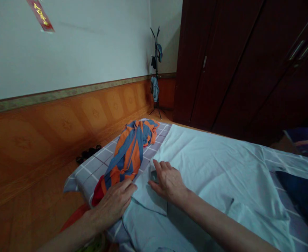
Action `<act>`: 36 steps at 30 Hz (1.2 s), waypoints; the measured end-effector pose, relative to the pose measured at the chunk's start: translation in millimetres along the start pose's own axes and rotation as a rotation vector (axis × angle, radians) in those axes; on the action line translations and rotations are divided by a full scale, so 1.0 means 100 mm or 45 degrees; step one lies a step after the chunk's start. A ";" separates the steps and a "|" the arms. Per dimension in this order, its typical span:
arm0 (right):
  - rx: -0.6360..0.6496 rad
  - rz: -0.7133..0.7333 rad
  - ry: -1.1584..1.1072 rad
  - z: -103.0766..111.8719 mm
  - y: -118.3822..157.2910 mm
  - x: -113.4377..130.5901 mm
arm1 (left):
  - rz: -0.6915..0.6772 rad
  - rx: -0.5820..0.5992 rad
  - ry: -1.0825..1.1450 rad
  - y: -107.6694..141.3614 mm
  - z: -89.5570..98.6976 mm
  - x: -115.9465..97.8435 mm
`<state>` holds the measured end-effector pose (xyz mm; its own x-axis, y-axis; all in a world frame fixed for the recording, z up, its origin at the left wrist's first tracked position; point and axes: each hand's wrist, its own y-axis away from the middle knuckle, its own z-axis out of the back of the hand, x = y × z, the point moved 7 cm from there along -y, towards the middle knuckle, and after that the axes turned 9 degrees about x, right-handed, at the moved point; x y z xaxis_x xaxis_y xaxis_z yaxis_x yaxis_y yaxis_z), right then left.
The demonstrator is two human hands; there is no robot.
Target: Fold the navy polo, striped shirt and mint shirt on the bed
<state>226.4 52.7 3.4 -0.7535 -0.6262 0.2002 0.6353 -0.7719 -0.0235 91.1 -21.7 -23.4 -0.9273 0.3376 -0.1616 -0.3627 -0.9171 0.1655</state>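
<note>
A pale, light-blue garment (209,157) lies spread over the bed, with creases across it and a folded-over part near its left edge. My right hand (168,180) is at that folded part, thumb and fingers curved around the cloth by the left edge. Lower and to the left, my left hand (117,197) rests with its fingertips at the garment's edge, fingers close together; whether it pinches the fabric is hard to tell. Just beyond my left hand lies a crumpled orange and blue striped garment (129,150), with a red part beside my left wrist.
The bed has a grey checked sheet (91,168). Dark blue cloth (301,196) lies at the right. Black shoes (88,153) stand on the floor at left. A coat rack (156,66) is in the corner beside a dark wardrobe (222,63).
</note>
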 end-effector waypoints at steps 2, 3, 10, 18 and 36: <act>0.041 -0.049 0.010 -0.11 -0.20 0.04 | 0.021 0.017 0.018 0.03 -0.02 0.04; 0.060 -0.076 0.004 -0.15 -0.28 0.02 | 0.030 0.031 0.019 0.04 -0.04 0.06; 0.083 -0.485 -0.102 -0.12 -0.37 -0.76 | 0.066 0.167 0.007 0.07 -0.21 0.15; 0.144 -0.589 -0.242 -0.21 -0.33 -1.14 | -0.147 0.256 0.001 -0.13 0.29 0.02; 0.032 -0.598 0.141 -0.03 -1.58 -1.95 | -0.155 0.008 0.134 -1.46 0.15 0.15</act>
<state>272.7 296.5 -35.0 -0.9726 -0.2192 0.0777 0.2246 -0.9720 0.0685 128.2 120.3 -35.7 -0.8617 0.4220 -0.2817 -0.4729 -0.8693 0.1442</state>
